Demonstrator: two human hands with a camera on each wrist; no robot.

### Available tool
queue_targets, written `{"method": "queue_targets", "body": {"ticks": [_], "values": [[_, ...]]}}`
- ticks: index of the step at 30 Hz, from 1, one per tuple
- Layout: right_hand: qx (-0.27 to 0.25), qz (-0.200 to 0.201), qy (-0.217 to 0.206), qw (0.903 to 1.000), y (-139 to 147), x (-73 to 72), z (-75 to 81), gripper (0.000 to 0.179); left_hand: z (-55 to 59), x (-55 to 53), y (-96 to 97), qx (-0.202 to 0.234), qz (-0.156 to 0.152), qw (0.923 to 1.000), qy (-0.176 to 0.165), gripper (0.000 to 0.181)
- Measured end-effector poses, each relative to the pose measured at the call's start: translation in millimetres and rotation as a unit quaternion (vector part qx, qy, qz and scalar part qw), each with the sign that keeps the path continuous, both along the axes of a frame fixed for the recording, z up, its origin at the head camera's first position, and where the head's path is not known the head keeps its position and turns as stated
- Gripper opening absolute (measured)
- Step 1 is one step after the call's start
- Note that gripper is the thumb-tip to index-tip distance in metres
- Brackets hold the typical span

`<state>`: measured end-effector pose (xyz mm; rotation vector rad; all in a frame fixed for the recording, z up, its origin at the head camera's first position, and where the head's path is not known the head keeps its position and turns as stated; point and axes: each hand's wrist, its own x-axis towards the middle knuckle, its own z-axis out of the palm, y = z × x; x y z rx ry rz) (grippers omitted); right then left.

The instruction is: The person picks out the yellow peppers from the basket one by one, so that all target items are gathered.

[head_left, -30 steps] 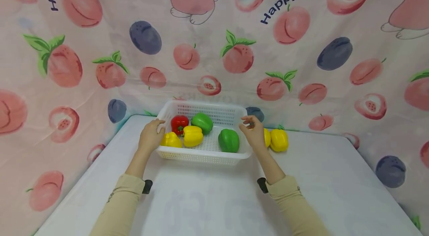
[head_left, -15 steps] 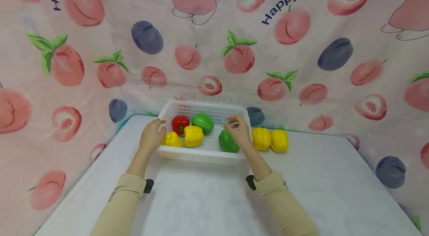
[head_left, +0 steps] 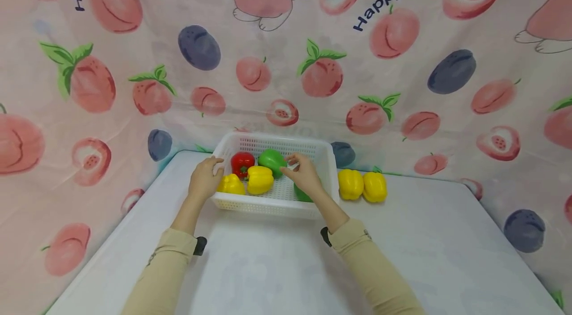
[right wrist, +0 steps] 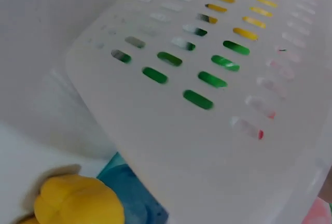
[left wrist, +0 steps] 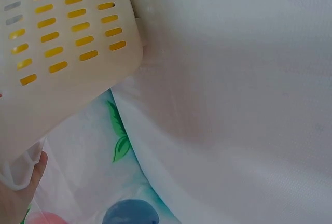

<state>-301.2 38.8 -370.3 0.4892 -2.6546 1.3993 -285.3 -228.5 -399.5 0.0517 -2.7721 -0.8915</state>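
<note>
A white perforated plastic basket [head_left: 268, 199] stands at the back of the table. My left hand [head_left: 204, 179] grips its left rim; in the left wrist view, part of that hand [left wrist: 18, 200] shows at the rim. Over the basket's inside, my right hand [head_left: 304, 173] reaches with loosely bent fingers beside a green bell pepper [head_left: 270, 160]; whether they touch is unclear. Another green bell pepper [head_left: 300, 194] is partly hidden under the right hand. A red bell pepper [head_left: 241, 162] and two yellow bell peppers, one central [head_left: 260, 180] and one at the left [head_left: 231, 184], lie inside too.
Two more yellow bell peppers, one nearer the basket [head_left: 350, 184] and one farther right [head_left: 374, 187], sit outside its right wall. A fruit-print cloth [head_left: 286, 71] hangs behind the white table [head_left: 429, 235]. The basket's wall [right wrist: 155, 125] fills much of the right wrist view.
My right hand has moved left from the basket's right rim, over the near green bell pepper, to beside the far one. The left hand has stayed on the left rim.
</note>
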Motion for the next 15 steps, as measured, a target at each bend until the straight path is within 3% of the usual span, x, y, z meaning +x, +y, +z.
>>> {"method": "queue_targets", "body": {"ticks": [8, 15], "values": [[0.078, 0.044, 0.022, 0.9958, -14.0, -10.6, 12.3, 0.027, 1.7, 1.5, 0.0, 0.004, 0.003, 1.0, -0.006, 0.039], [0.169, 0.092, -0.01, 0.9813, -21.0, -21.0, 27.3, 0.031, 2.4, 1.7, 1.6, 0.0, 0.006, 0.9999, -0.01, 0.039]]}}
